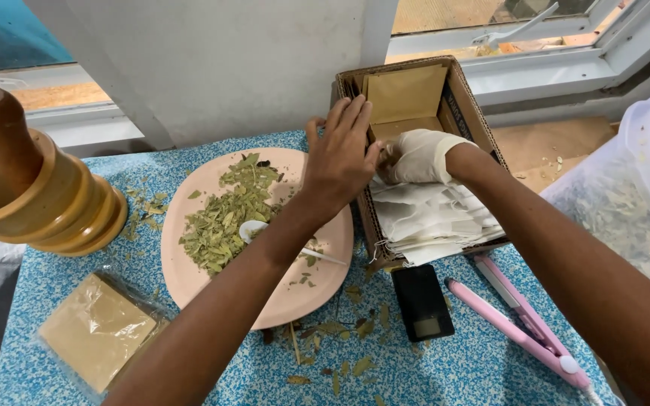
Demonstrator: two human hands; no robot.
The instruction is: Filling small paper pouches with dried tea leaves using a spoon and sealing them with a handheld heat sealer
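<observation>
White paper sachets (pixel 434 218) lie stacked in our brown cardboard box (pixel 469 101), right of the pink oval plate (pixel 317 286). Going left to right: wooden mortar and pestle (pixel 35 188), a clear-wrapped tan packet (pixel 95 331) near the table edge, then dried green leaves (pixel 227 214). Our bare left hand (pixel 340 162), fingers spread, meets our white-gloved right hand (pixel 419 156); whatever the gloved fingers pinch is hidden. A small black scale (pixel 423 302) and pink sealer (pixel 524 323) crowd the front; a plastic bag (pixel 618 218) is cut off.

Both hands, left hand (pixel 338 159) and right hand (pixel 420 156), meet over the cardboard box (pixel 469 113).
</observation>
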